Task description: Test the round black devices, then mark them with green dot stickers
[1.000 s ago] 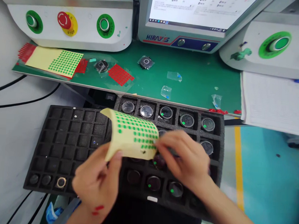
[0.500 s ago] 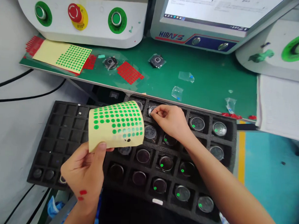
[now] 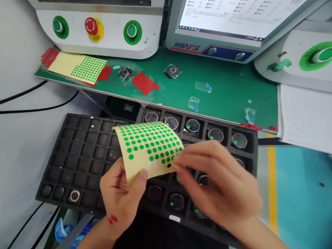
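Note:
My left hand (image 3: 124,192) pinches the lower left edge of a curved yellow sheet (image 3: 142,171) dotted with rows of green round stickers. At the sheet's right edge is my right hand (image 3: 218,182), blurred, its fingertips touching or just over the last stickers; whether it has a sticker between them is too small to tell. Below both hands lies a black foam tray (image 3: 252,157) of round watch-like discs, such as one at the top (image 3: 192,125). Several discs carry a small green dot. The hands and sheet hide part of the tray.
Left of it sits a second black tray (image 3: 78,148) with small compartments. A green shelf (image 3: 225,79) behind holds another dotted sheet (image 3: 64,63), red stickers (image 3: 145,83) and plastic scraps. Beyond stand a monitor (image 3: 214,31) and a red stop button (image 3: 91,26).
My right hand has left the disc in the tray's top row and come back to the sheet. The left hand and sheet have moved right. A green dot now shows on the disc at top centre.

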Motion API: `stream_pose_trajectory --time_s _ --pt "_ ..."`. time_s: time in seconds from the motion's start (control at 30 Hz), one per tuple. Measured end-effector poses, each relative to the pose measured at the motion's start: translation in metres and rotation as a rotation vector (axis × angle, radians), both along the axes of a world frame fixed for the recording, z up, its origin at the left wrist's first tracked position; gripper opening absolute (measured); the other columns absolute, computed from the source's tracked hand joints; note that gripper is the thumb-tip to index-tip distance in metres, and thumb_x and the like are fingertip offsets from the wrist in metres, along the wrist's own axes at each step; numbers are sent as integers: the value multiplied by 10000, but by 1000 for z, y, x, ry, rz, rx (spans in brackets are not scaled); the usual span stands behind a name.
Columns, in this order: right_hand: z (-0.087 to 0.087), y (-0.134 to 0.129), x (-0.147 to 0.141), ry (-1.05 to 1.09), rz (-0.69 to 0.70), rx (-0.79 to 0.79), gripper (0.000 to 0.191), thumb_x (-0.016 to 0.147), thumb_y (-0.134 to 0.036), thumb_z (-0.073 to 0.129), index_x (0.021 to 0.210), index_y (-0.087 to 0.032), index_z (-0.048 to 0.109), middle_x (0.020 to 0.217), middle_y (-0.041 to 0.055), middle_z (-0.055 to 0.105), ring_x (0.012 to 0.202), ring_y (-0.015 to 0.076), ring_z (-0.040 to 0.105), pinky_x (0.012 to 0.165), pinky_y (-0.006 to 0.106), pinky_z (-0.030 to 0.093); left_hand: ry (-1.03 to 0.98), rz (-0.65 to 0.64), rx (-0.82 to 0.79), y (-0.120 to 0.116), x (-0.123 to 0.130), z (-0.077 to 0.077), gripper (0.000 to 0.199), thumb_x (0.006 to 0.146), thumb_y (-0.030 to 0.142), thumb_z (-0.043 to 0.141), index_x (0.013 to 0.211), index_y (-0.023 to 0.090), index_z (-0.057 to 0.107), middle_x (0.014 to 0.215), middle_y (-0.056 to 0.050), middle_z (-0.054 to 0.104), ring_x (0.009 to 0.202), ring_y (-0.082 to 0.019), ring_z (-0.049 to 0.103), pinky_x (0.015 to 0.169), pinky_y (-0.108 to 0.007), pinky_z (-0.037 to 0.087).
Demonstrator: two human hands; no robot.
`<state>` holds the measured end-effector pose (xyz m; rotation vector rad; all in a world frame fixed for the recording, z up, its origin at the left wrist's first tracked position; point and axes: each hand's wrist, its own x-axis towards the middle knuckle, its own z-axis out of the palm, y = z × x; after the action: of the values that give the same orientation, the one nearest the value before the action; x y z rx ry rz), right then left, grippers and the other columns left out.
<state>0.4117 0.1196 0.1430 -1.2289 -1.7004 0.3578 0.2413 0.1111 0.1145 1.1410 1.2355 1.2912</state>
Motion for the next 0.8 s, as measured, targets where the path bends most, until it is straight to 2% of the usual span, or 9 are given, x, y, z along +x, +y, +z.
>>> stream_pose_trajectory --time_s 0.1,0.23,0.3,0.43,0.63,0.8 --pt "9 -11 -2 -87 96 1 136 850 -29 641 927 -137 672 877 75 704 796 154 653 716 284 570 14 -78 36 -4 5 9 105 777 79 661 748 180 650 695 19 701 599 -126 669 586 -186 572" --pt "7 -14 1 -117 103 -7 126 847 -42 662 941 -121 691 878 76 730 833 179 658 735 311 584 138 -104 95 -4 10 25 191 739 53 643 625 167 541 582 62 606 506 -56 573 532 -104 500" --pt "9 -17 3 -150 96 -13 137 848 -51 666 959 -128 693 879 73 739 832 188 667 720 320 588 184 -103 124 -3 12 32 197 729 62 640 616 165 515 559 73 576 480 -38 533 504 -86 469" --pt "14 -24 6 -178 113 -33 129 863 -66 657 968 -133 691 870 71 748 795 182 682 684 314 586 223 -101 158 -2 15 38 210 717 46 637 634 170 490 585 89 623 481 -28 557 485 -64 440" --pt "20 -26 9 -160 189 -53 122 889 -72 621 982 -128 676 857 69 748 739 156 682 651 286 572 346 -96 166 -4 12 39 139 743 110 719 716 207 622 560 113 633 422 -19 512 434 -69 411" --pt "23 -28 14 -157 222 -92 113 910 -72 588 965 -132 665 839 58 741 721 135 678 620 253 550 298 -214 43 1 8 46 70 764 154 725 718 202 704 536 68 654 407 -54 521 380 -118 394"
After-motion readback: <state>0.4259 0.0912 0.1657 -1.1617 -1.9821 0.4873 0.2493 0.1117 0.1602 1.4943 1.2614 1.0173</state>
